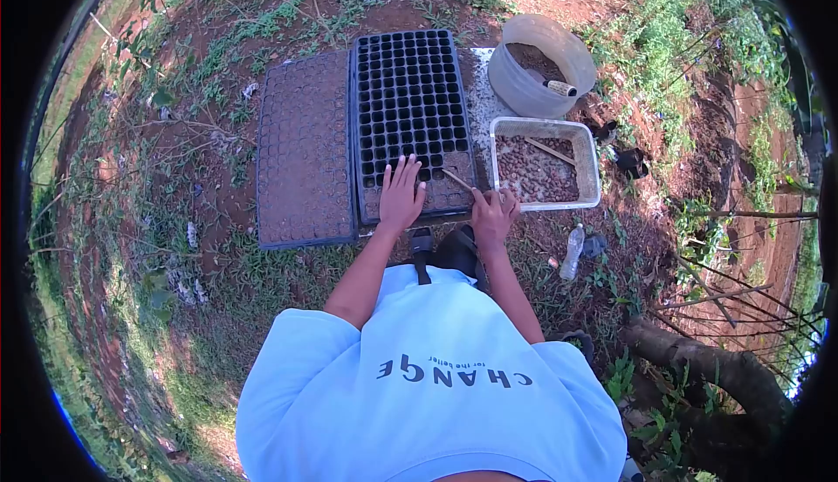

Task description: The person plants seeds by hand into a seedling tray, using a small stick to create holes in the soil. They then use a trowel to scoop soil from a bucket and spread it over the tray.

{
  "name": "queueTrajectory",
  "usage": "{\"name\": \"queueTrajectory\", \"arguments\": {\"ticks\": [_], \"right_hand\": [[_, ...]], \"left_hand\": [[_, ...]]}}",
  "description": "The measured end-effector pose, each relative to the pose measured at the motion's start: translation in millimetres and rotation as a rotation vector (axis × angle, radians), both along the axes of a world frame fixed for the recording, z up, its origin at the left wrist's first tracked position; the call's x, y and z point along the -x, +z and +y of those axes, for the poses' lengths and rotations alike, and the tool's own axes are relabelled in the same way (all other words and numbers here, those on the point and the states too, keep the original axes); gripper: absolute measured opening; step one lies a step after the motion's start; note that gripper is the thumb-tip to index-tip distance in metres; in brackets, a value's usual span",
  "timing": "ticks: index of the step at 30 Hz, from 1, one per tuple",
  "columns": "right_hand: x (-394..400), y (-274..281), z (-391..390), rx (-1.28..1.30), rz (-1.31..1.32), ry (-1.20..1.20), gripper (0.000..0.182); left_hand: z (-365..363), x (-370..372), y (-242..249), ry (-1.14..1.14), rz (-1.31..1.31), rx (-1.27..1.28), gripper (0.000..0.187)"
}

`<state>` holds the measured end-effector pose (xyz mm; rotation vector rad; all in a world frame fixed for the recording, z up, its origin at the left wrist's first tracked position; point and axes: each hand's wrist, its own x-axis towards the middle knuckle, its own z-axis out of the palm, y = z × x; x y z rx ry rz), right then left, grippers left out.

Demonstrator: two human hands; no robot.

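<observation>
From my feed: left hand (401, 196) lies flat, fingers spread, on the near soil-filled rows of the black seedling tray (410, 98). Right hand (493, 213) pinches a thin stick (456, 180) angled toward 11 o'clock. Seed tub (543, 168) sits at 2 o'clock, bucket (541, 63) beyond. Risk: palm pressure could compact filled cells; stick could gouge soil.

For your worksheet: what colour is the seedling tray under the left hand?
Black seedling tray, clearest in the head view.
</observation>
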<state>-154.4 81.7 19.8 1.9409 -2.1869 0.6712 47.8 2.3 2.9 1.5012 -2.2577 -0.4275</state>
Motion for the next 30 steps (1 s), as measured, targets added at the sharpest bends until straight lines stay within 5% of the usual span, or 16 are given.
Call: {"name": "queueTrajectory", "arguments": {"ticks": [30], "right_hand": [[-7.1, -4.2, 13.6, 0.031, 0.06, -0.056, 0.031]], "left_hand": [[1.3, -1.5, -2.0, 0.011, 0.0, -0.008, 0.045]]}}
